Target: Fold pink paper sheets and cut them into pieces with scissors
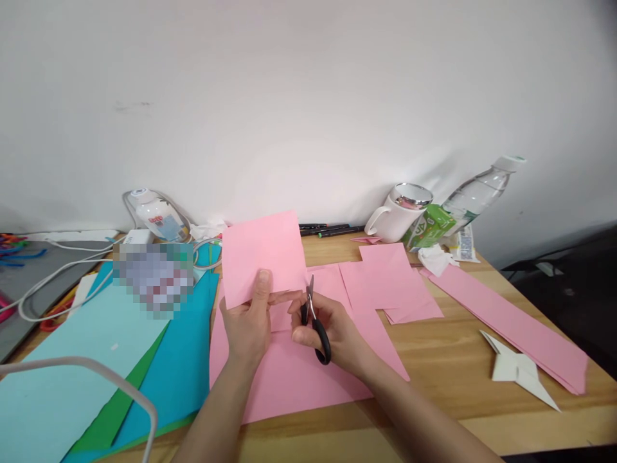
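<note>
A pink sheet of paper is raised above the table, pinched in my left hand with the thumb across its lower front. My right hand holds a pair of black-handled scissors, blades pointing up beside the sheet's lower right corner. Whether the blades touch the paper I cannot tell. Under both hands lies a larger pink sheet. To the right of it rest smaller pink pieces, partly overlapping.
Blue and green sheets and a white cable lie at left. Along the wall stand a white bottle, pens, a mug, a green carton and a tilted water bottle. Pink strips and a folded white paper shape lie right.
</note>
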Action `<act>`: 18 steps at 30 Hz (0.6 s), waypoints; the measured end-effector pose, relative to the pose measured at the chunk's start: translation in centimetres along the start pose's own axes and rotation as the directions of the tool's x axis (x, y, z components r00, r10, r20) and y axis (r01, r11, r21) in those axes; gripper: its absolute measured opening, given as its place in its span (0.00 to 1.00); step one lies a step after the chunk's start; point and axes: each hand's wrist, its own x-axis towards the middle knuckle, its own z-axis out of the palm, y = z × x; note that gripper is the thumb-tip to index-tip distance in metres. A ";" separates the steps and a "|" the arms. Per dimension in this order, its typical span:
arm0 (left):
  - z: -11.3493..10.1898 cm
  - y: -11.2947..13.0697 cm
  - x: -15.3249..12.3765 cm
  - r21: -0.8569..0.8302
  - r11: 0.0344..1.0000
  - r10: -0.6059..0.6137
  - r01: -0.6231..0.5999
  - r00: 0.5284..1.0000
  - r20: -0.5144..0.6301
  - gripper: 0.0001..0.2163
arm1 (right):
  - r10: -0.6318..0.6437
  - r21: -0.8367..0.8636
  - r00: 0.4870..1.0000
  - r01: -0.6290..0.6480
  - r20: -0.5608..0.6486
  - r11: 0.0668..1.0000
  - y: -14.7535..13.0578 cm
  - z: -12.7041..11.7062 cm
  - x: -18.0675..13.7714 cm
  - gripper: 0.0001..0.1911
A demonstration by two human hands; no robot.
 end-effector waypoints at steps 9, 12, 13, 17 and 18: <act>-0.3 -0.5 0.0 0.093 0.995 0.036 -0.035 0.999 -0.012 0.17 | -0.001 0.000 1.000 0.001 -0.005 1.000 0.3 0.0 0.1 0.18; -0.3 -0.5 0.0 0.098 0.995 0.032 -0.029 0.999 -0.029 0.18 | -0.002 -0.005 1.000 0.002 -0.012 1.000 0.1 0.1 0.1 0.17; -0.3 -0.5 0.0 0.094 0.995 0.030 -0.027 0.999 -0.035 0.18 | -0.001 -0.007 1.000 0.001 -0.014 1.000 0.1 0.0 0.1 0.17; -0.2 -0.4 -0.1 0.053 0.999 0.011 -0.011 1.000 -0.004 0.17 | 0.001 0.000 1.000 -0.001 -0.011 1.000 0.0 0.0 0.1 0.17; -0.2 -0.4 -0.1 0.047 0.999 0.009 -0.010 1.000 0.008 0.16 | -0.001 0.002 1.000 0.001 -0.010 1.000 0.0 0.0 0.1 0.17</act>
